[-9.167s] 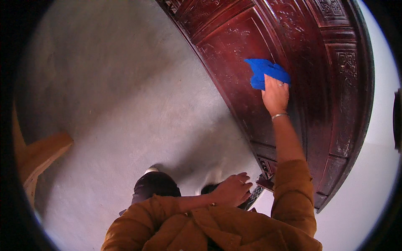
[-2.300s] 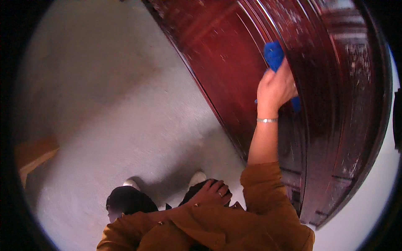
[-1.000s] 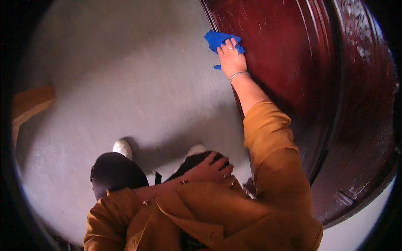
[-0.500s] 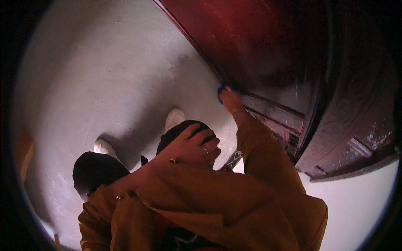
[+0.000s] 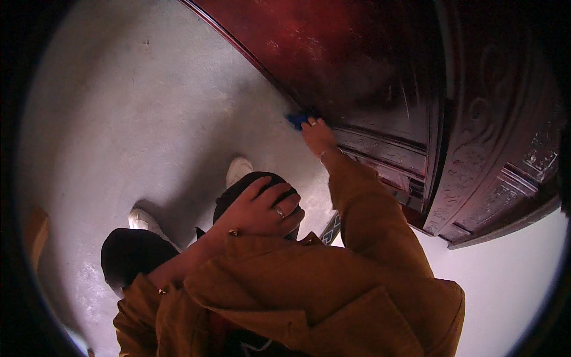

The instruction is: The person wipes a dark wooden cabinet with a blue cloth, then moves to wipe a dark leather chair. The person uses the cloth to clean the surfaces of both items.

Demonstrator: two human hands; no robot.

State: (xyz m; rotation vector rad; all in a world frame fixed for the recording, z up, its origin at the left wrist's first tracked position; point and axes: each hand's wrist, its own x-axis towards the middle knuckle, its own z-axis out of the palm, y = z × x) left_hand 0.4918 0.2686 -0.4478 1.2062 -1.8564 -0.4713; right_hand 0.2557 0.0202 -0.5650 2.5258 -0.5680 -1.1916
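A crumpled blue cloth (image 5: 300, 119) is pinched in the fingers of my right hand (image 5: 319, 135). It is pressed against the lower edge of a glossy dark red wooden cabinet (image 5: 333, 47), close to the floor. My right arm, in a brown sleeve, is stretched out to that edge. Over my right knee (image 5: 238, 193), in black trousers, lies my left hand (image 5: 264, 207), empty, its fingers apart and a ring on one of them. The left forearm crosses my lap to get there.
Carved panels (image 5: 476, 137) run along the cabinet's right side. Grey floor (image 5: 137, 107) spreads to the left, with my white shoes (image 5: 239, 169) on it. A light wooden piece (image 5: 37, 235) stands at the far left. Behind my right arm shows a patterned strip (image 5: 331, 229).
The view has shifted a little. My right hand has moved slightly left in the picture, and more of the blue cloth shows beyond its fingers. My left hand stays on the knee.
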